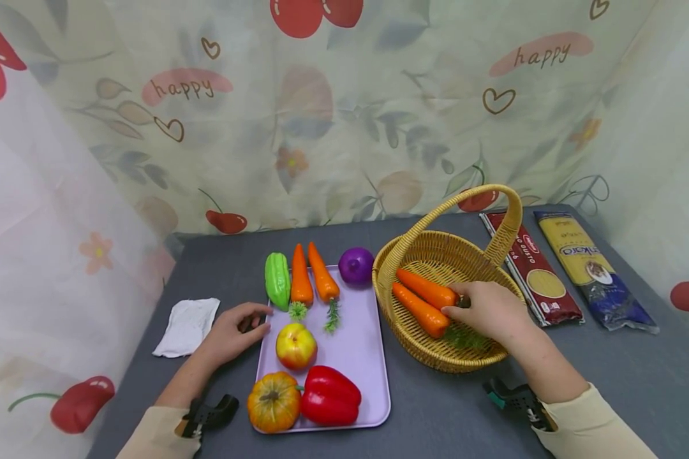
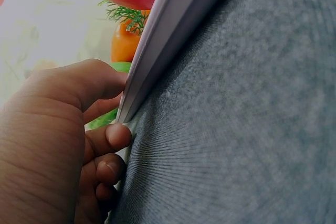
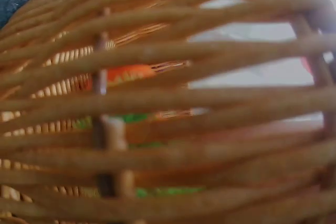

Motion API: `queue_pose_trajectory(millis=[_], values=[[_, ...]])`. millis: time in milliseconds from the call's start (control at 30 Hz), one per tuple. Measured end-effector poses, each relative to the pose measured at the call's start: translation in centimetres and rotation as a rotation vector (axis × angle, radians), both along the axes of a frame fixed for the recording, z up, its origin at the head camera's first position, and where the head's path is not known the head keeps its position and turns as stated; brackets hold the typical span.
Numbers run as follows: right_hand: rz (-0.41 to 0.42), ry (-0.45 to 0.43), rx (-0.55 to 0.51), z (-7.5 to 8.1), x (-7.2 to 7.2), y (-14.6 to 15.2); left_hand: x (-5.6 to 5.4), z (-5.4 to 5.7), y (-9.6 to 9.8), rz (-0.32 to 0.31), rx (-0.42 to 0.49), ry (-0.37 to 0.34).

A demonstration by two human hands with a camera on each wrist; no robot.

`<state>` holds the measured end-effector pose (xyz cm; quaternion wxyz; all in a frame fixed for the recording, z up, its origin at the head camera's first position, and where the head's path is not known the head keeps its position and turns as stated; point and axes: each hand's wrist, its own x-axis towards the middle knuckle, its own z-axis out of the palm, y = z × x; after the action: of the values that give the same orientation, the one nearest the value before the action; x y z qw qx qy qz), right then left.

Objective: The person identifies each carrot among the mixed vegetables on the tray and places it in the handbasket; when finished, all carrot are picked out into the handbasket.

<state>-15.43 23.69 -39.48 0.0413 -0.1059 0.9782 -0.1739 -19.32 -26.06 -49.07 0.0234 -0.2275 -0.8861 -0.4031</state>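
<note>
In the head view my right hand reaches into the wicker basket, thumb and fingers pinching the leafy end of an orange carrot. A second carrot lies alongside, its green top partly under the hand. Basket weave fills the right wrist view and hides most of that hand. My left hand holds the left rim of the lilac tray with thumb and forefinger; in the left wrist view its other fingers curl low by the cloth.
On the tray are a green gourd, two carrots, a purple onion-like ball, a peach, a pumpkin and a red pepper. A white cloth lies left; two pasta packets lie right.
</note>
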Motion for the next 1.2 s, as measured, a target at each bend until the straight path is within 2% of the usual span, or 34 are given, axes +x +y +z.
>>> queue_pose_trajectory(millis=[267,400,633,900,1100,1200], values=[[0.119,-0.073,0.003,0.2,0.3,-0.4,0.0,-0.4,0.0,-0.003,0.014,0.036],[0.129,-0.074,-0.003,1.2,0.7,-0.4,0.1,-0.5,0.0,-0.01,0.032,0.03],[0.065,-0.025,-0.016,5.5,2.2,-1.0,0.1,-0.1,0.1,0.008,0.028,0.001],[0.039,0.042,-0.065,10.2,5.0,-1.8,0.2,0.0,0.1,0.004,0.029,0.007],[0.002,0.058,-0.086,12.5,6.7,-2.2,0.0,0.0,0.2,0.011,0.017,0.013],[0.013,0.108,-0.114,13.1,7.6,-2.7,0.0,0.0,0.2,0.01,0.016,0.013]])
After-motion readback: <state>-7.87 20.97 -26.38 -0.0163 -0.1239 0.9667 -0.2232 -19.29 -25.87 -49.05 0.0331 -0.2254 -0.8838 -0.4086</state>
